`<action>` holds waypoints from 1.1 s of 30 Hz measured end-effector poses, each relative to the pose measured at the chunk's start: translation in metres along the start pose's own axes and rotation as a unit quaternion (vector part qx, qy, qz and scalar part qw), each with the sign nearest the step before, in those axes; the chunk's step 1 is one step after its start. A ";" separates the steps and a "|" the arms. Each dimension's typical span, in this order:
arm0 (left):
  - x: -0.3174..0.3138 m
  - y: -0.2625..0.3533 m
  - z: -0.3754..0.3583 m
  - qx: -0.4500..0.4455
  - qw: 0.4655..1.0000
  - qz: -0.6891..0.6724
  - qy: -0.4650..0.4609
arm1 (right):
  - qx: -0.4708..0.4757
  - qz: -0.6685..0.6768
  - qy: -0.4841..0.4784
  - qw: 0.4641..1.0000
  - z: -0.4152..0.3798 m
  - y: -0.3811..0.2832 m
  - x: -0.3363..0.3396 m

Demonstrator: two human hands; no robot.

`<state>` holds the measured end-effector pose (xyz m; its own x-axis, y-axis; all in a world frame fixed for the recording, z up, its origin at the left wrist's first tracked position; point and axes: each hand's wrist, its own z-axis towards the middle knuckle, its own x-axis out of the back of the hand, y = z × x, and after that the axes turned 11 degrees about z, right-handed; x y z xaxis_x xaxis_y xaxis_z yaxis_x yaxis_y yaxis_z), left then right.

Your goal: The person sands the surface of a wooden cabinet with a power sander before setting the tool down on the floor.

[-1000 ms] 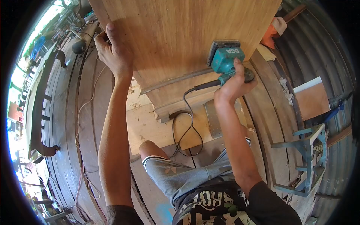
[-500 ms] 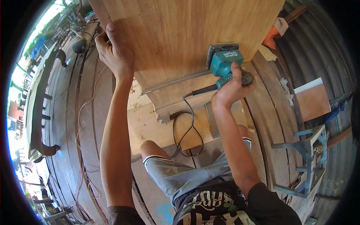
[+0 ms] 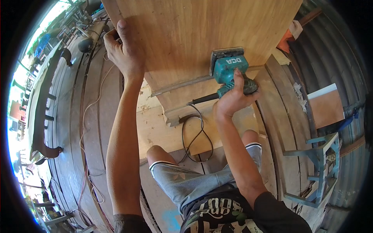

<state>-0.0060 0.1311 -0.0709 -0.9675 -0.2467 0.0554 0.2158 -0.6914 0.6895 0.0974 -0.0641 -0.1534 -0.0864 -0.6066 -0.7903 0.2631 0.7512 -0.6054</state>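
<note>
A teal electric sander point(image 3: 230, 69) marked DCA rests with its pad against the broad wooden panel point(image 3: 186, 35), close to the panel's lower edge. My right hand point(image 3: 234, 95) is wrapped round the sander's body, thumb on top. At the panel's left edge, my left hand point(image 3: 126, 52) grips with the thumb lying on the face and the fingers curled at the side; some fingertips are hidden. Below the panel runs a stepped wooden moulding point(image 3: 175, 93). The sander's black cord point(image 3: 203, 128) hangs down and loops near my knees.
Beneath the moulding lies a plywood sheet point(image 3: 149, 128) on the plank floor point(image 3: 97, 128). To the right stand a grey metal frame point(image 3: 320, 167) and a brown board point(image 3: 325, 106). A dark curved wooden piece point(image 3: 37, 128) and a thin cable point(image 3: 83, 120) are on the left.
The sander and my right hand have shifted a little left across the panel. My left hand keeps its grip on the edge, while the whole view has moved slightly.
</note>
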 end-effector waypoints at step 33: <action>0.004 0.011 -0.004 0.020 1.000 -0.001 -0.006 | -0.016 0.035 -0.003 0.999 0.065 -0.057 -0.050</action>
<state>-0.0073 0.1196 -0.0660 -0.9693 -0.2378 0.0621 0.2089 -0.6638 0.7182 0.1493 -0.0935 -0.0733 -0.0638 -0.5544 -0.8298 0.2368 0.7994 -0.5522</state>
